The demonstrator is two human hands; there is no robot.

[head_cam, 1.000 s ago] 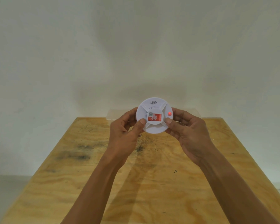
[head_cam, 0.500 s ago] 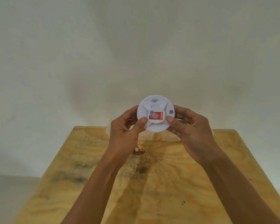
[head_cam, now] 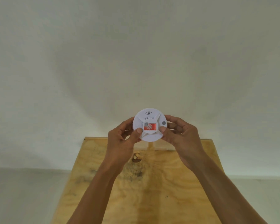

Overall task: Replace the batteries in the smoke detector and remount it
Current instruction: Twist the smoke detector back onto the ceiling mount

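Observation:
A round white smoke detector (head_cam: 149,117) with a red sticker at its centre and a grey button on its right side faces me, held up in front of the pale wall. My left hand (head_cam: 121,141) grips its left edge, thumb pressed on the front. My right hand (head_cam: 181,138) grips the right edge, thumb on the front and fingers behind. The detector's back is hidden.
A plywood table (head_cam: 152,191) stands below my arms, its far edge against the plain wall (head_cam: 136,62). A clear plastic piece (head_cam: 152,145) lies at the table's far edge under the detector. A dark knot (head_cam: 136,157) marks the wood.
Both hands have lifted the detector higher against the wall as my view tilted up. The red light on its right side has gone out; the button now looks grey.

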